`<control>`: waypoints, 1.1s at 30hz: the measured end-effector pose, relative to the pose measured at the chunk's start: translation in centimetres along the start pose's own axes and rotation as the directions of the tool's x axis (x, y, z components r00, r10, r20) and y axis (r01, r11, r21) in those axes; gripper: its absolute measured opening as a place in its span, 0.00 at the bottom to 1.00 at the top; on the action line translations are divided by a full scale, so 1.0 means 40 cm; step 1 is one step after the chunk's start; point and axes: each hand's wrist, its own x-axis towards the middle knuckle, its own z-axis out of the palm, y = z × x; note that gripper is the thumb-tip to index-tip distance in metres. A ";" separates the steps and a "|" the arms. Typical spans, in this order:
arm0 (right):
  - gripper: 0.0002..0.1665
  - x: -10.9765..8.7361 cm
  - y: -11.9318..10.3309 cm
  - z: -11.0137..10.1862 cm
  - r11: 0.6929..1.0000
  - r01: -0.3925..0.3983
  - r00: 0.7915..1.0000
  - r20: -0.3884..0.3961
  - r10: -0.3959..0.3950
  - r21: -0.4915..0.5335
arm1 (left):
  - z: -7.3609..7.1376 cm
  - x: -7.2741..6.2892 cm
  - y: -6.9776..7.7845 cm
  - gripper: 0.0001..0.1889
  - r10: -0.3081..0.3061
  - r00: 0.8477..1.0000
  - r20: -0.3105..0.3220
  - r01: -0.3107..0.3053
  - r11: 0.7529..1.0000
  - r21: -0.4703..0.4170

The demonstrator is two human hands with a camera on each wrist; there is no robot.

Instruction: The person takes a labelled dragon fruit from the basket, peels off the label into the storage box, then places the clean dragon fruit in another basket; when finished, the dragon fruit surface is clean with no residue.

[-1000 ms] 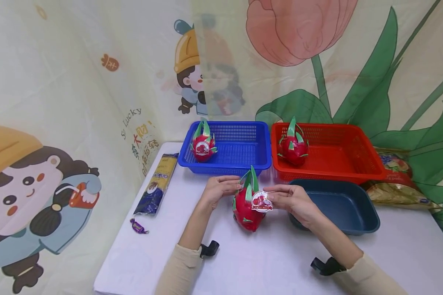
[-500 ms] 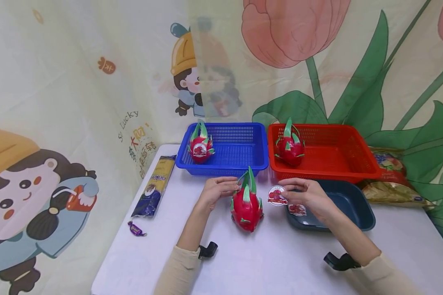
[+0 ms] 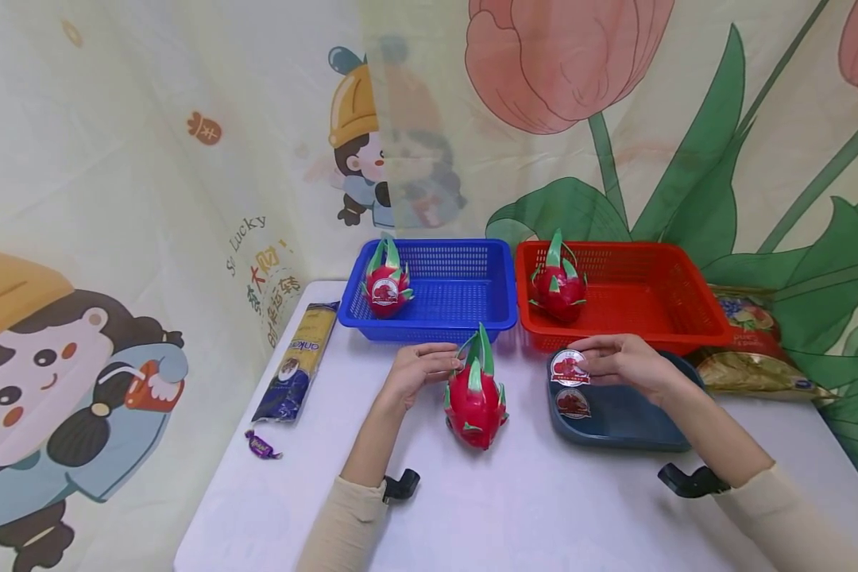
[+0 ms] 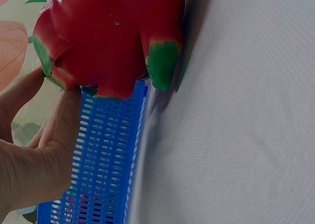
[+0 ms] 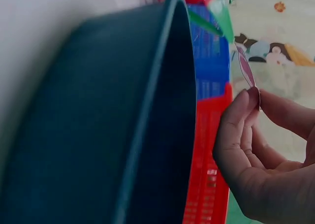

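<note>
Seeing the left hand [image 3: 418, 373] with fingertips against the scales of an upright dragon fruit [image 3: 474, 407] on the tabletop [image 3: 493, 508]; I can't tell whether they pinch or just touch. Next right, one round label [image 3: 573, 404] lies in the dark blue tray [image 3: 636, 425]. Right hand [image 3: 632, 365] pinches a held label [image 3: 566, 368] by its edge, higher than the tray rim. Red basket [image 3: 636, 295] behind.

Beyond the far edge of the white tabletop [image 3: 472, 508], pale cloth [image 3: 272, 103] is printed with tulips [image 3: 565, 63] and cartoon figures [image 3: 363, 155].
</note>
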 end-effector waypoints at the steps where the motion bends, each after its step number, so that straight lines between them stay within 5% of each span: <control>1: 0.33 0.002 0.000 -0.010 1.000 -0.007 1.000 0.006 0.007 -0.008 | 0.000 0.000 0.000 0.20 0.000 1.000 0.000 0.000 1.000 -0.002; 12: 0.30 0.004 0.010 -0.078 0.991 -0.084 0.995 0.050 0.090 -0.100 | -0.003 -0.002 0.000 0.21 -0.002 1.000 -0.002 0.002 1.000 0.003; 33: 0.21 0.021 0.110 -0.118 0.957 -0.238 0.968 0.045 0.248 -0.164 | -0.005 -0.001 0.000 0.21 0.003 1.000 0.013 -0.003 1.000 0.007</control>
